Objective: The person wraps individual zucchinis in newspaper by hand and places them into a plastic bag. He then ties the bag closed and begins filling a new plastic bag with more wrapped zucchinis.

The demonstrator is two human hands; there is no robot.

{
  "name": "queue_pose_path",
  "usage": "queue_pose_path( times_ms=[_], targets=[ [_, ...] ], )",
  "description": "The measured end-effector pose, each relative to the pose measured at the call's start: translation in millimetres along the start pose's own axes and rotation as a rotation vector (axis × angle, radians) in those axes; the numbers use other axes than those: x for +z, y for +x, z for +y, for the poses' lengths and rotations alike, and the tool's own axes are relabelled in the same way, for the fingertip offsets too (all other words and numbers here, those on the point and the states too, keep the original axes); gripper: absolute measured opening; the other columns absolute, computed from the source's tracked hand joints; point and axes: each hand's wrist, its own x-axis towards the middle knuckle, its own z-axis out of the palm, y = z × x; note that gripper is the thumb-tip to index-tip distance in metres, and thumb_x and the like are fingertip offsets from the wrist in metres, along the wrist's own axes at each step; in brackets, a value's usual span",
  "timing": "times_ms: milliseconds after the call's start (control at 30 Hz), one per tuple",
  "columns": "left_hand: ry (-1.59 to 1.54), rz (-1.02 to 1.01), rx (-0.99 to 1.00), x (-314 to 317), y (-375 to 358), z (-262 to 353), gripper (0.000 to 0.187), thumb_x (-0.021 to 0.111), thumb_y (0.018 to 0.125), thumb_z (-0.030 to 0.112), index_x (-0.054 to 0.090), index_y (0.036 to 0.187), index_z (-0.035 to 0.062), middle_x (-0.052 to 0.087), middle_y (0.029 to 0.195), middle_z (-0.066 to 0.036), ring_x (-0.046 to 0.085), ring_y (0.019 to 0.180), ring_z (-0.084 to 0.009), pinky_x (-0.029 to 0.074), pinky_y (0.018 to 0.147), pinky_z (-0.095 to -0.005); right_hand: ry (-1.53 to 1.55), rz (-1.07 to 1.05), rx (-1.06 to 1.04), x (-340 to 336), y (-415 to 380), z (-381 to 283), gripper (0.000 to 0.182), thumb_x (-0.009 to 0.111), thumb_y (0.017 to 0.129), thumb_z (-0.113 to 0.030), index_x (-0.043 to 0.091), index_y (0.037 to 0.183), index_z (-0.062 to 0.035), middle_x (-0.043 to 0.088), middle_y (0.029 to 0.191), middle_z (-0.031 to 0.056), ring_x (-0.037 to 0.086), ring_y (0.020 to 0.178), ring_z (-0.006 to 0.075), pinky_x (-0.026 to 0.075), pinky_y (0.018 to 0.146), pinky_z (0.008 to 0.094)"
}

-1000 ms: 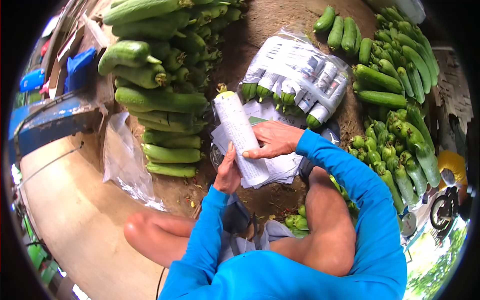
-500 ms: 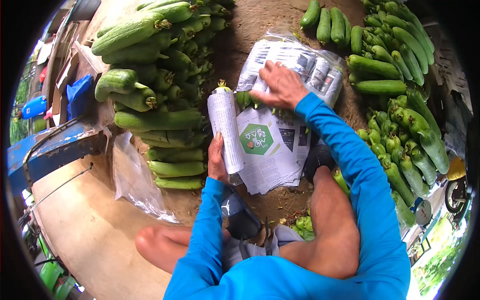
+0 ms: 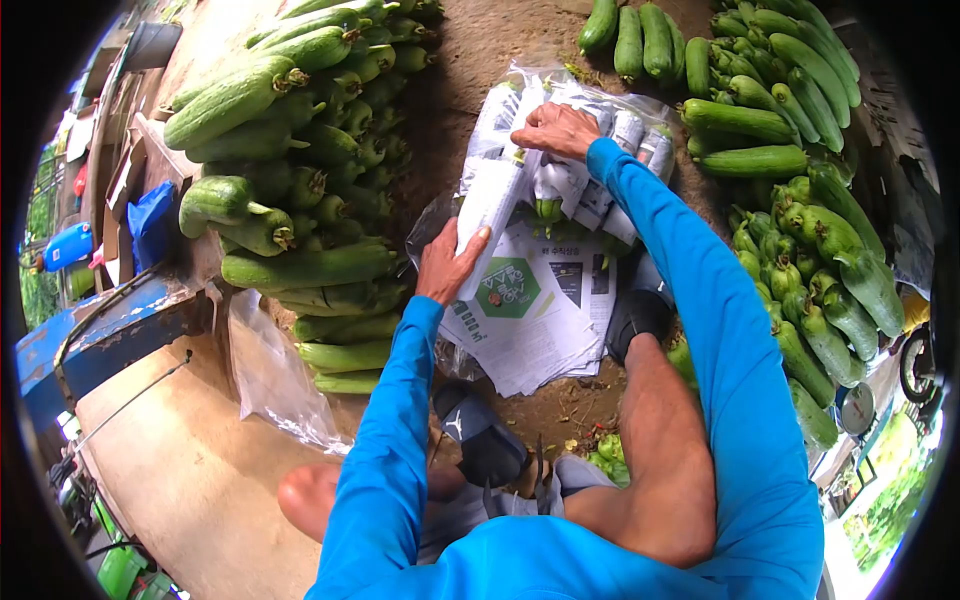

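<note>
Head view: left hand (image 3: 455, 262) pinching paper-wrapped roll (image 3: 492, 200), eleven o'clock; right hand (image 3: 560, 130) curled over bag (image 3: 648, 108), one o'clock, grip unclear; central printed sheets (image 3: 545, 320) show "수직상승".

I have bare brown earth (image 3: 478, 45) as the ground in front of me, with a high heap of cucumbers (image 3: 325, 130) along my left and, on my right, looser bunches (image 3: 812, 265) of them plus a short row (image 3: 643, 42) farther out. Between the two sides lies a packed clear bag (image 3: 655, 112), and just on its near side a spread of overlapping printed sheets (image 3: 535, 340). My right slipper (image 3: 638, 318) stands beside those sheets, my left slipper (image 3: 480, 435) nearer to me, and crumpled plastic (image 3: 278, 370) lies by the heap's near end.
</note>
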Motion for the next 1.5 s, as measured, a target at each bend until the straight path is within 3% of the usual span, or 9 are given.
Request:
queue_pose_path(
  times_ms=[433,667,767,867,1167,1333,1400,1433,1500],
  targets=[
    [0.576,0.262,0.191,51.5,105.0,62.3,0.045,0.062,0.085,0.044,0.062,0.101,0.0021,0.067,0.094,-0.028,0.063,0.088,-0.0453,0.048,0.079,-0.0536,0.140,0.273,-0.121,24.7,-21.6,6.8,0.045,0.065,0.072,-0.049,0.065,0.079,-0.0048,0.067,0.086,0.0154,0.064,0.081,0.0342,0.048,0.068,0.0428],
    [0.135,0.210,0.169,49.3,103.7,40.1,0.049,0.068,0.077,0.042,0.060,0.104,0.0021,0.067,0.101,-0.025,0.062,0.098,-0.0446,0.047,0.085,-0.0521,0.070,0.343,-0.234,25.8,-26.1,4.2,0.046,0.063,0.070,-0.050,0.073,0.085,-0.0077,0.070,0.093,0.0198,0.068,0.085,0.0372,0.052,0.077,0.0470],
    [0.266,0.429,0.271,76.5,110.5,25.8,0.042,0.070,0.069,0.030,0.060,0.096,-0.0009,0.062,0.098,-0.026,0.059,0.095,-0.0420,0.046,0.084,-0.0513,0.030,0.405,-0.359,40.5,-11.4,21.7,0.049,0.062,0.078,-0.052,0.066,0.077,-0.0028,0.064,0.080,0.0191,0.063,0.076,0.0373,0.046,0.063,0.0494],
    [0.287,0.486,0.192,70.6,95.8,42.2,0.044,0.070,0.069,0.027,0.062,0.100,-0.0034,0.063,0.099,-0.024,0.059,0.096,-0.0405,0.047,0.086,-0.0487,-0.042,0.506,-0.528,47.7,-2.7,24.4,0.026,0.066,0.085,-0.030,0.064,0.086,-0.0038,0.061,0.088,0.0154,0.059,0.086,0.0341,0.046,0.075,0.0437],
    [0.126,0.496,0.093,74.8,70.9,42.1,0.057,0.067,0.069,0.025,0.053,0.119,0.0009,0.054,0.112,-0.024,0.050,0.105,-0.0397,0.043,0.089,-0.0497,-0.416,0.265,-0.567,40.4,9.7,27.3,0.042,0.063,0.092,-0.038,0.057,0.110,-0.0003,0.054,0.113,0.0203,0.053,0.106,0.0386,0.045,0.091,0.0463],
    [0.576,-0.150,0.847,-12.7,-79.9,5.8,0.044,0.068,0.071,0.031,0.060,0.108,0.0089,0.058,0.100,-0.013,0.059,0.092,-0.0265,0.049,0.069,-0.0443,-0.505,0.232,-0.581,39.4,-19.8,2.7,0.056,0.071,0.081,-0.038,0.054,0.119,-0.0005,0.049,0.126,0.0260,0.052,0.113,0.0449,0.044,0.095,0.0518],
    [0.467,-0.078,1.058,-55.9,-129.0,-44.0,0.043,0.071,0.073,0.035,0.064,0.108,0.0115,0.062,0.093,-0.010,0.062,0.091,-0.0290,0.051,0.073,-0.0437,-0.536,0.329,-0.659,48.0,-43.1,-12.2,0.056,0.070,0.082,-0.034,0.052,0.123,-0.0009,0.045,0.134,0.0268,0.050,0.117,0.0447,0.043,0.098,0.0503],
    [0.665,-0.353,0.848,-84.4,-145.3,-50.4,0.045,0.072,0.071,0.035,0.063,0.108,0.0103,0.063,0.093,-0.011,0.062,0.091,-0.0313,0.051,0.076,-0.0440,-0.549,0.363,-0.659,54.4,-66.7,-32.7,0.054,0.068,0.084,-0.030,0.050,0.126,-0.0011,0.042,0.138,0.0270,0.049,0.120,0.0436,0.044,0.098,0.0490],
    [0.788,-0.356,0.650,-134.8,-166.5,-78.9,0.053,0.077,0.061,0.032,0.062,0.108,0.0102,0.062,0.095,-0.013,0.061,0.092,-0.0322,0.051,0.078,-0.0435,-0.510,0.269,-0.611,74.7,-111.8,-67.5,0.052,0.067,0.082,-0.026,0.051,0.126,-0.0029,0.044,0.137,0.0260,0.048,0.120,0.0426,0.044,0.098,0.0483]
  ],
)
